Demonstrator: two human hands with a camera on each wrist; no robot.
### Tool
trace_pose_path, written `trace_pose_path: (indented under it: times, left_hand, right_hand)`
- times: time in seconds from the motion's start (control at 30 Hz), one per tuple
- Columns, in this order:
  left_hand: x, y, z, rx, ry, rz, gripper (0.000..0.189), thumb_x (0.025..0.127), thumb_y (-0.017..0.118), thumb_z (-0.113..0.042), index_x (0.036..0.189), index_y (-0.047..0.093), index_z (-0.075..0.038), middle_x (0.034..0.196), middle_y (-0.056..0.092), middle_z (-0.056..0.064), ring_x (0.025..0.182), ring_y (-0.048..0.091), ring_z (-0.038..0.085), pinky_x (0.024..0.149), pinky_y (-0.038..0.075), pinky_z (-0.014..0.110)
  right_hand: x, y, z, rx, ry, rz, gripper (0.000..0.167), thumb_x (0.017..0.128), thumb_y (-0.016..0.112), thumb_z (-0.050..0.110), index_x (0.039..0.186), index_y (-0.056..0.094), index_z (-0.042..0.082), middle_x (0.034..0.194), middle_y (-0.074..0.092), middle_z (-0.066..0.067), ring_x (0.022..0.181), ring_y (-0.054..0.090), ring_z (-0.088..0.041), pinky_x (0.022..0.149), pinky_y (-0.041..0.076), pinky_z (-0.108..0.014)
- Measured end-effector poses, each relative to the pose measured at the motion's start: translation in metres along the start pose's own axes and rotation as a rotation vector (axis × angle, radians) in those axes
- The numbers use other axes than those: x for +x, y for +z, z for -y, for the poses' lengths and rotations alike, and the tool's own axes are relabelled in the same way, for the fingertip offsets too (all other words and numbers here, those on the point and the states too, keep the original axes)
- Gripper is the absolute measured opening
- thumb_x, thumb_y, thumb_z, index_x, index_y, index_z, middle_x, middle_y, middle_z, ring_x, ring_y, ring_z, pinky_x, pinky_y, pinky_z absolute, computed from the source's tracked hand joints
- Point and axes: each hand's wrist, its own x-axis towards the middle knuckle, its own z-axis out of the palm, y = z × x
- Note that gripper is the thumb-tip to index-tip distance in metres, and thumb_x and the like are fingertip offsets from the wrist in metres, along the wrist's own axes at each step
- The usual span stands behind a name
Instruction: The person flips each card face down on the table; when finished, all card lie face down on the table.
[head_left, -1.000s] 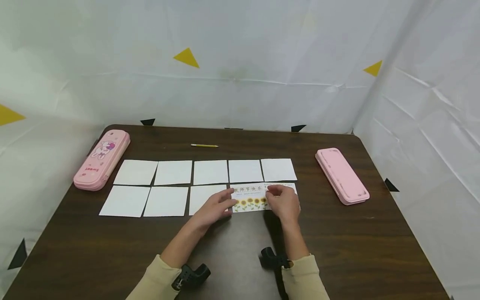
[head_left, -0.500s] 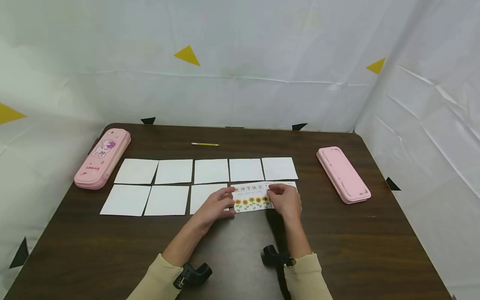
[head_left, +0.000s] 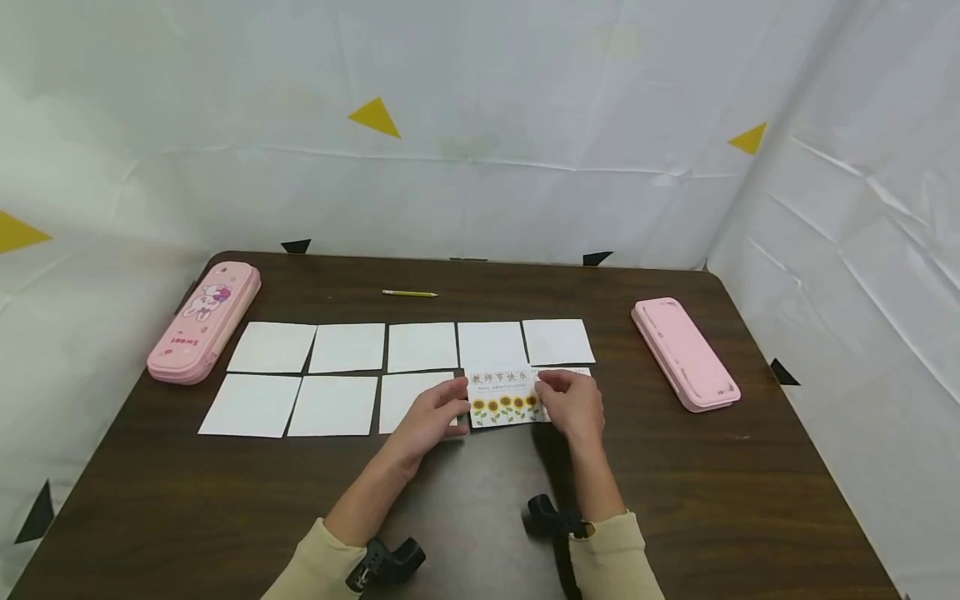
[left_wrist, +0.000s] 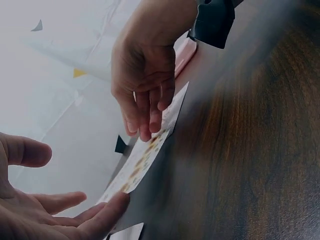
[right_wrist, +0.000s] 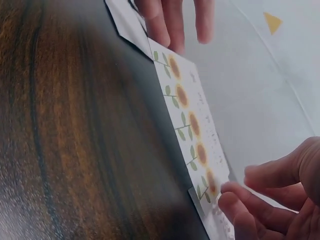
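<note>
A printed card with sunflowers and Chinese characters (head_left: 504, 398) lies in the near row, face up. Its right end overlaps another printed card (head_left: 570, 371), mostly covered by my right hand. My left hand (head_left: 431, 417), fingers extended and thumb apart, rests fingertips at the sunflower card's left edge. The right hand (head_left: 572, 407) touches the right end of the sunflower card with bent fingertips; in the right wrist view its thumb (right_wrist: 272, 172) stands apart from the fingers. Beside the left hand lies a blank white card (head_left: 405, 396), partly hidden by it.
Several blank white cards (head_left: 348, 347) form two rows on the dark wooden table (head_left: 675, 492). Behind them lies a yellow pencil (head_left: 409, 293). A pink pencil case with a rabbit picture (head_left: 204, 321) is at left, a plain pink case (head_left: 685, 354) at right. White sheeting (head_left: 480, 192) surrounds the table.
The sunflower card has shifted very slightly rightward at its left edge, and it now sits a little straighter. Both hands stay in nearly the same place.
</note>
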Motion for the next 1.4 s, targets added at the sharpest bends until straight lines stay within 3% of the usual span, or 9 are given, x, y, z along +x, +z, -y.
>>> trace_pose_path:
  times: [0.13, 0.3, 0.5, 0.67, 0.83, 0.97, 1.2, 1.4]
  left_hand:
    - [-0.002, -0.001, -0.002, 0.031, 0.031, -0.024, 0.05, 0.097, 0.052, -0.011, 0.143, 0.043, 0.006, 0.144, 0.045, 0.024, 0.123, 0.054, 0.035, 0.094, 0.05, 0.047]
    - [-0.005, -0.004, -0.004, 0.024, 0.065, -0.063, 0.05, 0.097, 0.053, -0.01, 0.144, 0.043, 0.005, 0.142, 0.047, 0.023, 0.118, 0.057, 0.035, 0.092, 0.052, 0.048]
    - [-0.006, -0.007, -0.004, 0.024, 0.083, -0.091, 0.049, 0.097, 0.054, -0.008, 0.143, 0.044, 0.005, 0.142, 0.049, 0.023, 0.112, 0.06, 0.032, 0.089, 0.053, 0.045]
    - [-0.01, -0.007, -0.007, 0.028, 0.112, -0.118, 0.049, 0.095, 0.054, -0.007, 0.143, 0.046, 0.003, 0.143, 0.05, 0.018, 0.108, 0.064, 0.032, 0.089, 0.053, 0.044]
    - [-0.013, -0.007, -0.011, 0.046, 0.177, -0.129, 0.046, 0.097, 0.053, -0.009, 0.142, 0.05, -0.001, 0.142, 0.053, 0.012, 0.112, 0.063, 0.031, 0.093, 0.051, 0.043]
    - [-0.016, -0.006, -0.013, 0.101, 0.251, -0.139, 0.041, 0.099, 0.053, -0.012, 0.14, 0.054, -0.006, 0.137, 0.058, 0.008, 0.121, 0.059, 0.027, 0.1, 0.046, 0.044]
    - [-0.016, -0.003, -0.012, 0.258, 0.322, -0.172, 0.039, 0.098, 0.057, -0.013, 0.136, 0.057, -0.004, 0.133, 0.059, 0.008, 0.126, 0.053, 0.024, 0.102, 0.045, 0.045]
    - [-0.014, -0.004, -0.01, 0.313, 0.262, -0.18, 0.042, 0.097, 0.057, -0.015, 0.138, 0.057, -0.006, 0.135, 0.058, 0.007, 0.122, 0.058, 0.027, 0.1, 0.045, 0.048]
  right_hand:
    - [0.001, -0.001, 0.001, 0.082, -0.014, -0.001, 0.02, 0.088, 0.07, 0.02, 0.103, 0.078, 0.009, 0.094, 0.074, -0.009, 0.081, 0.063, -0.021, 0.07, 0.044, -0.032]
    - [0.002, -0.005, 0.005, 0.29, -0.002, 0.084, 0.019, 0.089, 0.066, 0.001, 0.105, 0.075, 0.0, 0.094, 0.072, -0.015, 0.07, 0.062, -0.018, 0.055, 0.048, -0.024]
    - [0.005, -0.01, 0.002, 0.376, 0.025, 0.185, 0.027, 0.088, 0.068, -0.002, 0.114, 0.072, 0.003, 0.102, 0.071, -0.014, 0.08, 0.063, -0.019, 0.063, 0.053, -0.027]
    - [0.007, -0.012, -0.001, 0.407, -0.057, 0.221, 0.032, 0.084, 0.072, -0.004, 0.115, 0.072, 0.001, 0.104, 0.07, -0.016, 0.084, 0.062, -0.018, 0.065, 0.053, -0.024]
    - [0.007, -0.012, 0.001, 0.427, -0.18, 0.168, 0.024, 0.085, 0.07, -0.005, 0.109, 0.073, -0.003, 0.1, 0.071, -0.018, 0.076, 0.061, -0.013, 0.062, 0.051, -0.02]
    - [0.007, -0.012, 0.002, 0.443, -0.213, 0.09, 0.016, 0.086, 0.073, 0.001, 0.101, 0.075, -0.003, 0.094, 0.07, -0.012, 0.075, 0.063, -0.014, 0.064, 0.052, -0.023]
    - [0.004, -0.01, 0.005, 0.483, -0.119, 0.108, 0.027, 0.087, 0.076, 0.01, 0.107, 0.071, -0.007, 0.096, 0.071, -0.015, 0.081, 0.068, -0.024, 0.072, 0.058, -0.032]
    - [0.002, -0.004, 0.004, 0.419, -0.004, 0.161, 0.027, 0.088, 0.074, 0.013, 0.109, 0.072, -0.004, 0.096, 0.07, -0.016, 0.076, 0.067, -0.024, 0.063, 0.058, -0.029]
